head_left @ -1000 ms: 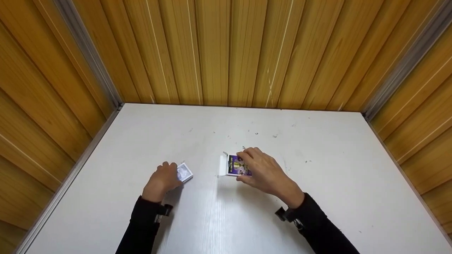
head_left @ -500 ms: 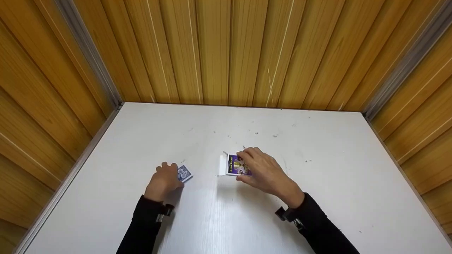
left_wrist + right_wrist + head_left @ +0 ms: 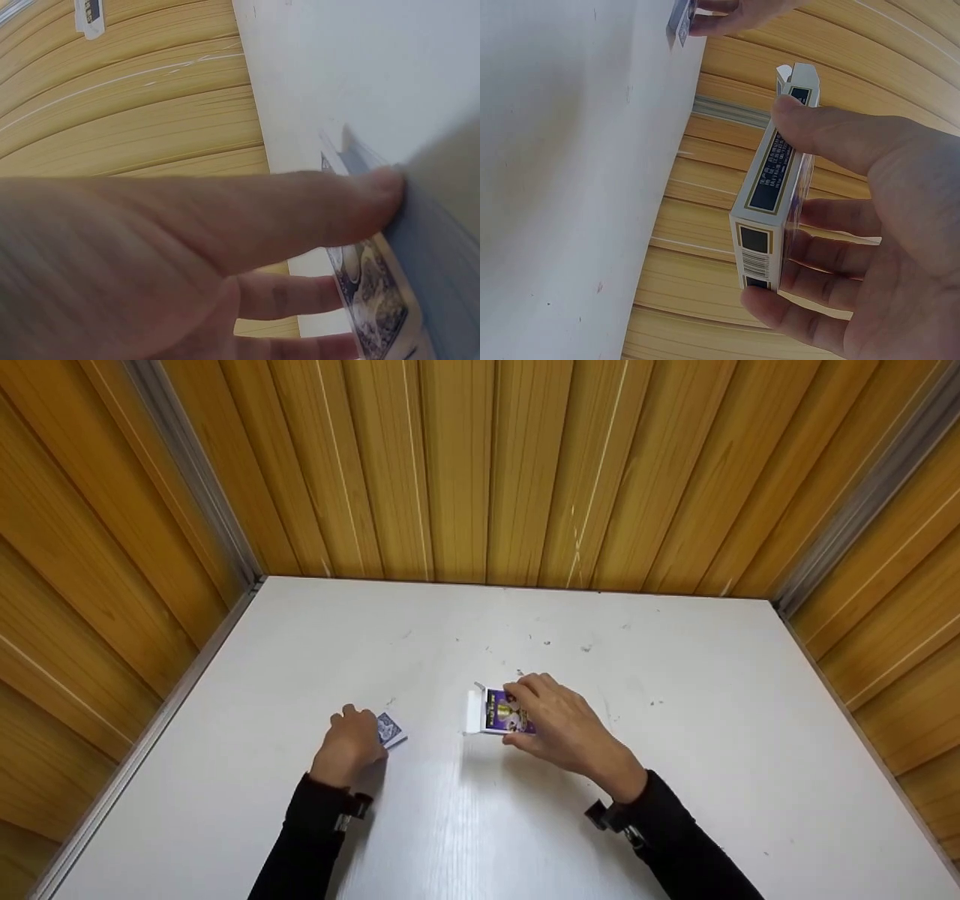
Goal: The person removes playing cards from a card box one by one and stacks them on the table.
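Three cameras covering one white table from above and from each wrist

The head camera is looking forward and down from well above, taking in the whole table (image 3: 675,780), the wooden walls (image 3: 480,472) and both hands; the left wrist camera is sitting tight against the left hand (image 3: 150,255), facing along its thumb toward the card deck (image 3: 375,300); the right wrist camera is looking past the right hand (image 3: 885,225) at the card box (image 3: 769,195), and is sharing the deck and the table with the other two views
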Available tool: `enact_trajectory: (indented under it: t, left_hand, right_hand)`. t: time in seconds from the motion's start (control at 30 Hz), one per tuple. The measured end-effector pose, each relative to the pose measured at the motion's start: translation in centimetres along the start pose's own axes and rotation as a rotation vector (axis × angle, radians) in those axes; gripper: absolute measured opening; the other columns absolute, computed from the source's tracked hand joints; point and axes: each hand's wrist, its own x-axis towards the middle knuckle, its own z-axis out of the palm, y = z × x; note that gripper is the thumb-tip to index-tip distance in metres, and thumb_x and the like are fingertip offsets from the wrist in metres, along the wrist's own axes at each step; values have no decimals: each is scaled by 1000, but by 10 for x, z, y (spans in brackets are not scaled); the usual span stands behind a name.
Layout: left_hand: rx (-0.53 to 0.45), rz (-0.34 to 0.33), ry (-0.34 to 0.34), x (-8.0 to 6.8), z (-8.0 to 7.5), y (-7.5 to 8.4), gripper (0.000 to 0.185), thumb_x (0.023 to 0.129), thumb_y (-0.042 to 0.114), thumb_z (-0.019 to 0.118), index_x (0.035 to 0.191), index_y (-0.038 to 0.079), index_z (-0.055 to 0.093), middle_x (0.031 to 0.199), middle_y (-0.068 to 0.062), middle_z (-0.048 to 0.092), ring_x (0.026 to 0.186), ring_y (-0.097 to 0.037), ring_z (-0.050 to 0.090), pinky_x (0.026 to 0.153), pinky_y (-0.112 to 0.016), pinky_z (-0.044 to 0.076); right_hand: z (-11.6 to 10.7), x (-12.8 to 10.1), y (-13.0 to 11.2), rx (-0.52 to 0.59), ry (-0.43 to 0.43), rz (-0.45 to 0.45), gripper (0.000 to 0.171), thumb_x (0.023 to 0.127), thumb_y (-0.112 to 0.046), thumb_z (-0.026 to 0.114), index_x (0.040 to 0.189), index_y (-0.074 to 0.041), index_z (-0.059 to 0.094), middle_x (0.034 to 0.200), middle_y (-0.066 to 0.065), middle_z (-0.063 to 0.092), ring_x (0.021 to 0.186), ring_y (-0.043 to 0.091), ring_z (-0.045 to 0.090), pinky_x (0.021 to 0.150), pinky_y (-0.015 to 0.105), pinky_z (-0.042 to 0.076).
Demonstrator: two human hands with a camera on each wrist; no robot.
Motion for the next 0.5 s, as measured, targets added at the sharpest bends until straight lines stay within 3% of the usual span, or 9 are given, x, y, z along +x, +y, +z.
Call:
enact_trajectory:
  t: [0.3, 0.5]
  left_hand:
    - [-6, 28, -18, -1, -1, -1, 29, 77, -6, 69, 101, -18, 57, 99, -26, 49, 96, -40, 49, 82, -53, 52]
    - [-2, 17, 6, -2, -1, 0, 37, 77, -3, 72, 107, -18, 57, 99, -26, 51, 96, -39, 51, 82, -52, 52]
  right_hand:
    - [0, -1, 0, -3, 5, -1, 67, 81, -37, 89, 133, -3, 62, 121, 9, 62, 102, 22, 60, 75, 35, 54]
    - [-1, 0, 0, 4, 2, 7, 67, 82, -38, 89, 134, -4, 61, 122, 9, 62, 103, 22, 60, 75, 35, 54]
